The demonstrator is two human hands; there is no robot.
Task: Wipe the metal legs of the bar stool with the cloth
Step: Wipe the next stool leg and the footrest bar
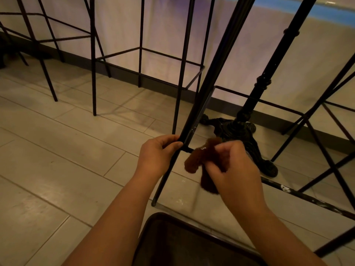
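A black metal stool leg (194, 120) ran slantwise from the upper middle of the frame down to the floor (57, 150) just below the centre. It was gripped by the left hand (156, 156) at the centre of the frame, the fingers curled round it where a thin crossbar (187, 150) met it. The brown cloth (199, 160) was held bunched in the right hand (232, 169), just right of centre, with the fingers clamped on it and pressed against the crossbar beside the leg. Part of the cloth hung below the hand, above the floor.

Directly behind the hands, a heavy black table base (242, 131) with spreading feet was seen, near the gripped leg. To the right, a scuffed bar (307, 198) crossed low toward the right edge. More thin-legged stools (140, 54) were lined along the pale wall (119, 25) in the upper left and centre. Open tiled floor was left at the lower left of the frame. A dark rounded seat edge (172, 223) was seen at the bottom centre, between the forearms.
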